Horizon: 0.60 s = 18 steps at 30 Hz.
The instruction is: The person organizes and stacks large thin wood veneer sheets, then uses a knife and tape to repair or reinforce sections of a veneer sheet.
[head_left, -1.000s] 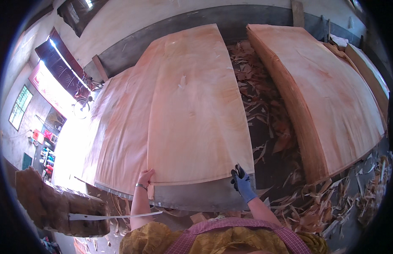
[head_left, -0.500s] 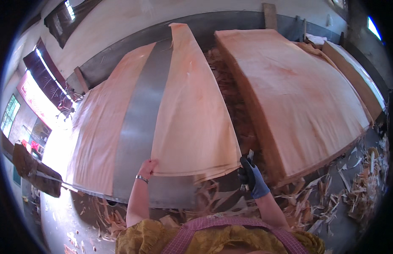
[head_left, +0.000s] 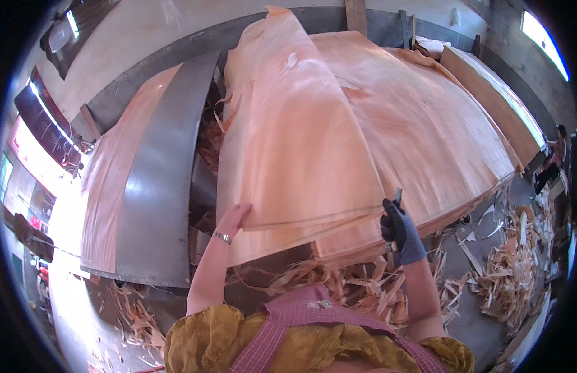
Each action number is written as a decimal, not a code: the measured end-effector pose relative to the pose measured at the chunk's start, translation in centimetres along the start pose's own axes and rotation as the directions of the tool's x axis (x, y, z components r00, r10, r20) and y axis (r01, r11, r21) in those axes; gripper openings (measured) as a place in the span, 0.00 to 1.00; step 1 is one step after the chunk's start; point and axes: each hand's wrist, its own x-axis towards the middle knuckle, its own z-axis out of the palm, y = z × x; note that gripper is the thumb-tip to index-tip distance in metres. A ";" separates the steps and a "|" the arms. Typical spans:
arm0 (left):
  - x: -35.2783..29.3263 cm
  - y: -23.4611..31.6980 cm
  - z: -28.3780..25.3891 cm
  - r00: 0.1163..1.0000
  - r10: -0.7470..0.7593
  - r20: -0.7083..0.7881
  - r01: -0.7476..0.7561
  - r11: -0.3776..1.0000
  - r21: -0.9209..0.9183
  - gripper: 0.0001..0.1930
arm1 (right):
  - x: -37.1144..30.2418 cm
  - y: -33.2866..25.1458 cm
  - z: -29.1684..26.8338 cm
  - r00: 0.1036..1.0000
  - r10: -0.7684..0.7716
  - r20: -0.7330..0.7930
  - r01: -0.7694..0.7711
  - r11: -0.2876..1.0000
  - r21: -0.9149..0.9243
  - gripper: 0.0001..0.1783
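Note:
A large, thin sheet of pale orange wood veneer [head_left: 301,143] stretches away from me, its near edge raised and its far part lying toward the stack. My left hand [head_left: 234,219], bare with a metal band at the wrist, is closed on the sheet's near left edge. At the near right corner, my right hand [head_left: 400,233], in a dark grey-blue glove, is closed on the veneer. A slim knife-like tool [head_left: 397,195] with a metallic end also sticks out of that fist; its exact kind is unclear.
Right of me stands a broad stack of veneer sheets [head_left: 425,130]. To the left, a grey metal-topped table [head_left: 155,180] bears more veneer [head_left: 108,205]. Torn veneer scraps [head_left: 506,273] litter the floor. Another person [head_left: 557,152] is at the far right edge.
The held veneer sheet has moved right, off the metal table and partly over the right-hand stack. Both hands have moved right and up with it, keeping their grip.

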 end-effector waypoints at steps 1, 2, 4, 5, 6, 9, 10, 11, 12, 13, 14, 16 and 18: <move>1.2 -0.1 1.4 0.999 0.028 0.019 -0.028 1.000 -0.004 0.12 | 0.9 -1.6 -1.5 0.999 -0.008 0.047 0.008 1.000 -0.007 0.17; 2.0 -0.3 2.6 0.998 0.058 0.035 -0.058 0.998 -0.008 0.12 | 2.0 -3.1 -3.4 0.995 -0.014 0.098 0.016 1.000 -0.012 0.17; 4.0 -0.6 8.5 0.986 0.168 0.010 -0.166 0.982 -0.084 0.14 | 4.3 -6.4 -7.8 1.000 -0.013 0.028 0.015 0.997 -0.073 0.11; 4.7 -0.7 11.6 0.975 0.223 -0.010 -0.223 0.968 -0.119 0.15 | 6.0 -7.5 -10.2 0.998 -0.045 0.035 0.049 0.991 -0.125 0.11; 4.9 -0.5 16.8 0.991 0.134 0.015 -0.128 0.971 -0.202 0.19 | 7.1 -8.8 -13.4 0.996 -0.088 0.000 0.086 0.978 -0.191 0.10; 3.4 0.3 25.8 0.972 -0.149 0.183 0.194 0.945 -0.263 0.41 | 8.9 -13.4 -19.0 0.976 -0.112 -0.187 0.051 0.952 -0.303 0.13; 4.2 -2.5 27.1 0.939 -0.266 0.218 0.321 0.905 -0.279 0.45 | 9.8 -15.2 -20.3 0.980 -0.110 -0.164 0.051 0.942 -0.331 0.14; 4.7 -5.3 28.4 0.893 -0.367 0.259 0.433 0.856 -0.282 0.49 | 10.7 -17.0 -21.4 0.983 -0.119 -0.142 0.063 0.936 -0.347 0.16; 4.7 -7.9 29.8 0.829 -0.469 0.304 0.547 0.792 -0.269 0.53 | 11.3 -18.3 -22.7 0.984 -0.123 -0.131 0.069 0.932 -0.357 0.17; 4.0 -9.9 31.6 0.775 -0.486 0.404 0.608 0.747 -0.268 0.56 | 11.7 -19.5 -24.2 0.971 -0.143 -0.192 0.058 0.919 -0.390 0.21; 3.1 -11.8 32.2 0.750 -0.493 0.441 0.657 0.636 -0.405 0.55 | 11.8 -19.9 -25.1 0.969 -0.134 -0.207 0.044 0.920 -0.390 0.20; 3.2 -15.1 35.9 0.797 -0.524 0.300 0.553 0.433 -0.712 0.49 | 12.3 -21.8 -27.3 0.968 -0.132 -0.214 0.034 0.911 -0.410 0.18; 4.2 -16.8 40.2 0.810 -0.583 0.065 0.387 0.447 -0.807 0.41 | 13.8 -23.2 -30.6 0.965 -0.146 -0.218 0.042 0.905 -0.424 0.18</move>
